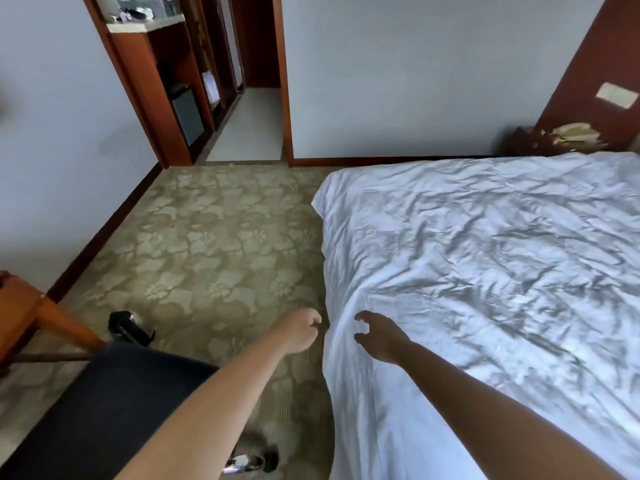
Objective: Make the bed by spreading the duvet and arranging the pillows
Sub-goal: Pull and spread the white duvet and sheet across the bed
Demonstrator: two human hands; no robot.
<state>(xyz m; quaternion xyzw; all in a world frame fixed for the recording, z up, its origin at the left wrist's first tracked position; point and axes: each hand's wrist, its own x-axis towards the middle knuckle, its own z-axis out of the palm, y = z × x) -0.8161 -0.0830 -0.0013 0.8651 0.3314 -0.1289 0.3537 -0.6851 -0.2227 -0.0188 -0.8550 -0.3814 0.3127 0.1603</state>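
Note:
A wrinkled white duvet (485,271) lies spread over the bed on the right, its edge hanging down the bed's near-left side. My left hand (301,329) is curled into a loose fist just left of that hanging edge; whether it pinches the fabric I cannot tell. My right hand (379,336) hovers over the duvet near the edge, fingers and thumb spread apart in a curve, holding nothing. No pillows are in view.
Patterned green carpet (214,244) covers the floor left of the bed. A wooden table leg (65,323) stands at the left, my dark skirt and shoes below. A doorway (249,126) and wooden shelving (166,81) lie at the back; a nightstand (554,138) stands at the far right.

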